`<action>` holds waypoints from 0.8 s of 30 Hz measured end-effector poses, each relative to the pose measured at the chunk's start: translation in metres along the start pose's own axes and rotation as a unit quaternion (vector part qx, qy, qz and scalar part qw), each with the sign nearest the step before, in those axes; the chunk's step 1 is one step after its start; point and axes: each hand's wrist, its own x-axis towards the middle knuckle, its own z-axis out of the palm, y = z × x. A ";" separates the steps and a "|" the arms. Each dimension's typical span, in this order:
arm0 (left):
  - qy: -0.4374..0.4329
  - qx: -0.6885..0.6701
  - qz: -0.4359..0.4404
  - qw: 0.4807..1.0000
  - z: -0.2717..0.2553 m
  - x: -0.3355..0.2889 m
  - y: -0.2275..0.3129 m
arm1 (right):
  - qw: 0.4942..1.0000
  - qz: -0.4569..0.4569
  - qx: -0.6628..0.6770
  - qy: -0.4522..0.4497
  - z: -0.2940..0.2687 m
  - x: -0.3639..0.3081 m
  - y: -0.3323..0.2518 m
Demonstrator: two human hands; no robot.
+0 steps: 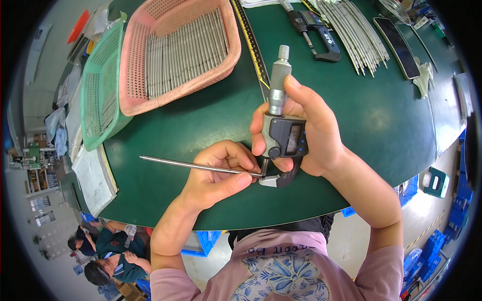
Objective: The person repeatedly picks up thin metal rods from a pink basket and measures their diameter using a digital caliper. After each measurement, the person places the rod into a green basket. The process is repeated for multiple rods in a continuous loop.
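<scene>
My left hand [216, 173] pinches a thin metal rod [186, 164] between thumb and fingers; the rod points out to the left. Its right end lies at the jaws of a digital micrometer [283, 135], between the spindle and the anvil as far as I can see. My right hand [316, 125] is wrapped round the micrometer's frame, thumb up against the silver thimble. The small display faces up. A pink perforated basket [181, 93] holding a row of similar rods stands at the far left of my hands.
Beside the pink basket is a green basket [100, 95] with rods. A paper pad [95, 180] lies at the left edge. Toward the far right are a second micrometer [316, 35], a rod bundle [354, 35], a phone [396, 47] and a yellow ruler strip [251, 45]. Two people sit beyond the table, lower left.
</scene>
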 end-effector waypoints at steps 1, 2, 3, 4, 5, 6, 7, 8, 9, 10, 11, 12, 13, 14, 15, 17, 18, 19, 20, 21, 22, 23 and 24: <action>0.006 0.002 -0.009 1.000 0.000 -0.001 0.001 | 1.000 -0.001 0.000 -0.001 0.000 0.000 0.000; 0.013 0.004 -0.018 1.000 0.000 -0.001 0.001 | 1.000 -0.002 0.001 -0.004 0.000 0.000 0.000; 0.019 0.006 -0.027 0.999 0.000 -0.001 0.002 | 1.000 -0.004 0.002 -0.006 0.000 0.000 -0.001; 0.020 0.015 -0.028 0.999 0.000 -0.002 0.002 | 1.000 -0.005 0.002 -0.010 0.000 -0.001 -0.001; 0.022 0.024 -0.030 0.999 -0.001 -0.002 0.003 | 1.000 -0.007 0.001 -0.012 0.000 0.000 0.000; 0.023 0.032 -0.032 0.999 -0.001 -0.002 0.003 | 1.000 -0.009 0.000 -0.015 0.000 0.000 0.000; 0.021 0.027 -0.028 0.999 -0.002 -0.002 0.003 | 1.000 -0.011 -0.001 -0.017 0.000 0.001 0.001; 0.020 0.022 -0.024 0.999 -0.002 -0.002 0.002 | 1.000 -0.005 0.003 -0.015 0.000 0.001 0.000; 0.018 0.016 -0.020 1.000 -0.002 -0.002 0.002 | 1.000 0.001 0.008 -0.012 0.000 0.001 0.000; 0.017 0.015 -0.017 1.000 -0.002 -0.001 0.002 | 1.000 0.007 0.012 -0.010 -0.001 0.001 0.000; 0.016 0.013 -0.014 1.000 -0.002 -0.001 0.001 | 1.000 0.010 0.015 -0.010 -0.001 0.002 0.000; 0.015 0.011 -0.011 1.000 -0.002 -0.001 0.002 | 1.000 0.013 0.018 -0.010 -0.002 0.002 0.000; 0.012 0.012 -0.011 1.000 -0.002 -0.001 0.001 | 1.000 0.016 0.021 -0.010 -0.003 0.002 0.001; 0.009 0.013 -0.011 1.000 -0.003 -0.001 0.000 | 0.999 0.014 0.026 -0.015 -0.003 0.002 0.002; 0.006 0.014 -0.011 1.000 -0.003 -0.001 0.000 | 0.999 0.012 0.032 -0.020 -0.004 0.002 0.002; 0.005 0.013 -0.011 1.000 -0.003 -0.001 -0.001 | 0.999 0.008 0.031 -0.020 -0.004 0.002 0.002; 0.005 0.012 -0.011 1.000 -0.003 -0.001 -0.001 | 1.000 0.005 0.026 -0.016 -0.003 0.002 0.002; 0.005 0.014 -0.011 1.000 -0.003 -0.001 -0.001 | 1.000 0.002 0.020 -0.011 -0.002 0.002 0.002; 0.004 0.015 -0.011 1.000 -0.002 -0.001 0.000 | 1.000 0.002 0.004 -0.010 -0.001 0.002 0.001; 0.004 0.016 -0.011 1.000 -0.002 0.000 0.000 | 1.000 0.003 -0.012 -0.008 0.000 0.000 0.000; 0.003 0.015 -0.011 1.000 -0.001 0.000 0.000 | 1.000 0.002 -0.028 -0.006 0.001 0.000 -0.001; 0.001 0.014 -0.012 1.000 -0.001 0.000 0.000 | 1.000 0.000 -0.026 -0.009 0.001 -0.001 -0.001; 0.000 0.012 -0.013 1.000 -0.001 0.000 -0.001 | 1.000 -0.001 -0.025 -0.012 0.001 -0.001 0.000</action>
